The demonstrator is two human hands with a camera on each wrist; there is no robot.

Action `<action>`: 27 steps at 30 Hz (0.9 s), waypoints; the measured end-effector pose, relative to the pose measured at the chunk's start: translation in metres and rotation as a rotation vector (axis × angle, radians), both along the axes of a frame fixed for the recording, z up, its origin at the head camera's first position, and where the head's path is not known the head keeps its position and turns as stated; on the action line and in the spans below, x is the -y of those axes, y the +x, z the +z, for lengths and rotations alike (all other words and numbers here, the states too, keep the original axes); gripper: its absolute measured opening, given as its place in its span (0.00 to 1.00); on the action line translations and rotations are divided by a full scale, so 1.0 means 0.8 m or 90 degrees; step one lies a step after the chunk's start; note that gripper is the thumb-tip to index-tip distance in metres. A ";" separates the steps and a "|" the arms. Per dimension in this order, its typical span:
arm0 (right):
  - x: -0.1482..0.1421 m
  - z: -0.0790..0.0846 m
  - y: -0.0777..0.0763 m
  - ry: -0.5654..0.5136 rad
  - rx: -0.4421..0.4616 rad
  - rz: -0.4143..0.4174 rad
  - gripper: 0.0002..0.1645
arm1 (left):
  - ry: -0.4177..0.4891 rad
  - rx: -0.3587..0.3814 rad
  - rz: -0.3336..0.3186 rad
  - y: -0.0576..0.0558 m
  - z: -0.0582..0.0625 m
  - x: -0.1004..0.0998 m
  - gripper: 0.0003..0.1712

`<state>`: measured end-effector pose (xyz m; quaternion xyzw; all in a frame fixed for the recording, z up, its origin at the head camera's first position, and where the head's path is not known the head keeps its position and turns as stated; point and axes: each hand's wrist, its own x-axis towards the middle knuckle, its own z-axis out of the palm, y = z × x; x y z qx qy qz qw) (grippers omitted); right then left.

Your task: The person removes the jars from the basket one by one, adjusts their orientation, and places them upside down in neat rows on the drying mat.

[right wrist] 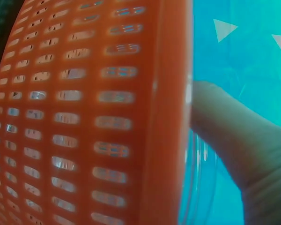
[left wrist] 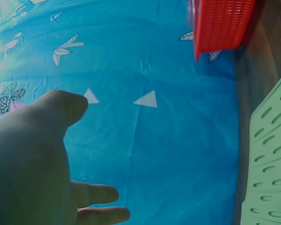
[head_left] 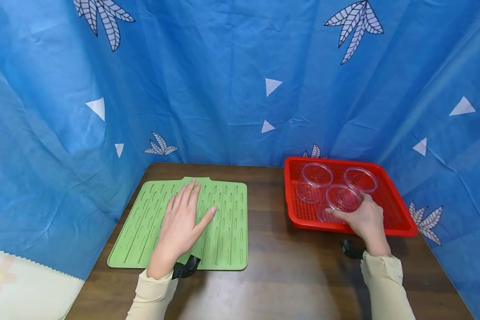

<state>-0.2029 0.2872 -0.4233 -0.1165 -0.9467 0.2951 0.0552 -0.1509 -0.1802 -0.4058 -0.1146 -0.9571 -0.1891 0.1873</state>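
Note:
In the head view a red basket (head_left: pixel 400 218) at the right holds several clear round plastic containers. My right hand (head_left: pixel 364 218) reaches over its near rim, with thumb and fingers spread around the rim of the front clear container (head_left: pixel 343 195). Two more, a back left container (head_left: pixel 317 175) and a back right container (head_left: pixel 361 180), stand behind it. The right wrist view has my thumb (right wrist: pixel 234 126) beside a clear rim, and the basket wall hides the fingers. My left hand (head_left: pixel 182 222) is held flat over a light green ridged mat (head_left: pixel 228 222), fingers straight, holding nothing.
A brown wooden table (head_left: pixel 264 266) carries the mat at left and the basket at right. Blue patterned cloth (head_left: pixel 232 89) hangs behind and along both sides, close to the basket's far edge. Each wrist wears a dark camera mount.

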 end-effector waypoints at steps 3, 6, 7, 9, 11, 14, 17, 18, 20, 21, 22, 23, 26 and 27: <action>-0.001 -0.001 -0.001 -0.003 0.008 -0.009 0.74 | 0.006 0.001 -0.001 -0.001 0.000 -0.001 0.47; -0.001 -0.001 -0.001 -0.007 0.013 -0.014 0.74 | 0.010 -0.002 -0.002 -0.001 0.000 -0.001 0.47; 0.000 -0.001 -0.001 -0.010 0.014 -0.015 0.73 | 0.012 -0.002 -0.002 -0.002 0.000 -0.001 0.47; 0.000 -0.001 -0.001 -0.018 0.015 -0.017 0.71 | 0.013 -0.005 -0.001 -0.001 0.000 -0.001 0.47; 0.001 -0.001 -0.001 -0.026 0.015 -0.019 0.70 | 0.014 -0.006 -0.002 -0.001 -0.001 0.000 0.47; 0.001 -0.003 -0.001 -0.031 0.010 -0.024 0.68 | 0.016 -0.007 -0.002 -0.001 -0.001 0.000 0.48; 0.001 -0.004 0.000 -0.034 0.004 -0.029 0.67 | 0.023 -0.008 -0.002 0.000 -0.001 0.001 0.48; 0.001 -0.004 0.000 -0.035 0.001 -0.032 0.67 | 0.025 -0.009 -0.002 0.000 0.000 0.002 0.49; 0.000 -0.003 0.001 -0.039 -0.007 -0.034 0.67 | 0.030 -0.011 -0.002 0.001 0.001 0.003 0.48; 0.000 -0.002 0.002 -0.039 -0.012 -0.033 0.67 | 0.034 -0.012 -0.005 0.001 0.001 0.004 0.48; 0.000 -0.001 0.003 -0.039 -0.017 -0.033 0.67 | 0.038 -0.014 -0.007 0.001 0.002 0.005 0.48; 0.000 -0.001 0.004 -0.041 -0.021 -0.034 0.67 | 0.042 -0.015 -0.010 0.001 0.002 0.006 0.48; 0.000 0.004 0.009 -0.042 -0.039 -0.034 0.67 | 0.060 -0.014 -0.013 0.002 0.004 0.009 0.49; 0.001 0.006 0.012 -0.040 -0.050 -0.033 0.67 | 0.065 -0.013 -0.015 0.002 0.004 0.010 0.49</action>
